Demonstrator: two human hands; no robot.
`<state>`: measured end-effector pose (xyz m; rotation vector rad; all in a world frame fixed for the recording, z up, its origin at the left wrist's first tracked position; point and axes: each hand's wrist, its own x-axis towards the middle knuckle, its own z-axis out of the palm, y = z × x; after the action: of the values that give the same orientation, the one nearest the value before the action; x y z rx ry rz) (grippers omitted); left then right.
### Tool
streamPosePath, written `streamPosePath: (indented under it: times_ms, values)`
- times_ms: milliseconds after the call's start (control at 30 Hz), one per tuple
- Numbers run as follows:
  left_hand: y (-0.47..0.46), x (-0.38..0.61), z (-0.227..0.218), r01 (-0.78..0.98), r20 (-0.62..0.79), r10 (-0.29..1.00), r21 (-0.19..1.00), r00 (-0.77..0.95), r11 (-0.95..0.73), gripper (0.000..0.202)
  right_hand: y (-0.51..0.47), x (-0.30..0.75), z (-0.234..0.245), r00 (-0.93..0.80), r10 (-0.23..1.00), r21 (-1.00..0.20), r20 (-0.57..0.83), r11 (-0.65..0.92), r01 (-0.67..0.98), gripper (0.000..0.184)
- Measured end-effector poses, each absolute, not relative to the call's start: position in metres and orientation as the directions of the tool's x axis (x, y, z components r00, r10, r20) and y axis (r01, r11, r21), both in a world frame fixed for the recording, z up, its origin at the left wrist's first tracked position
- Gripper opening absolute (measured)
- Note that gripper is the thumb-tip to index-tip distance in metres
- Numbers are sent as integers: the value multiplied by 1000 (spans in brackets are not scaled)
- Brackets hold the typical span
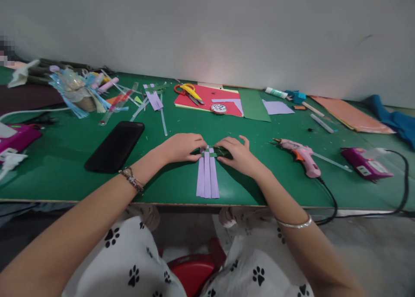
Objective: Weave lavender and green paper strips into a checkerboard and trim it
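Observation:
Lilac paper strips (207,178) lie side by side on the table, their loose ends pointing towards me. Near their far ends, green paper strips cross over and under them in a small weave. My left hand (185,148) pinches the left edge of the weave between thumb and fingers. On the other side, my right hand (239,155) is closed on the green strip ends (221,151), partly hiding them. Both wrists rest low near the tabletop.
A black phone (115,146) lies left of my left hand. To the right are a pink glue gun (303,156) and a purple power strip (366,163) with cords. Behind are scissors (191,92), red paper (207,102), green paper (254,103) and a glue stick (276,93).

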<state>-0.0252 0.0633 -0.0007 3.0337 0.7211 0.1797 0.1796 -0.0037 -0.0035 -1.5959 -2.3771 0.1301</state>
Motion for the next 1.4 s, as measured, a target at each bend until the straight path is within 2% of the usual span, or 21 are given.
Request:
streamPosePath:
  times_ms: [133, 367, 533, 933, 1400]
  values:
    - [64, -27, -6, 435, 140, 432, 12, 891, -900, 22, -5, 178, -3, -366, 912, -203, 187, 400, 894, 14]
    - [62, -33, -7, 425, 170, 435, 92, 884, -901, 26, -6, 179, -4, -363, 914, -217, 181, 397, 892, 11]
    - [63, -33, -10, 407, 193, 416, 88, 888, -909, 19, -5, 180, -5, -364, 913, -207, 183, 398, 894, 10]
    - [59, -31, -10, 381, 237, 341, -150, 910, -913, 17, -9, 179, -4, -388, 898, -191, 207, 426, 884, 12]
    - [53, -32, -11, 395, 271, 322, -284, 907, -874, 21, -10, 174, -2, -383, 901, -196, 203, 420, 886, 11]
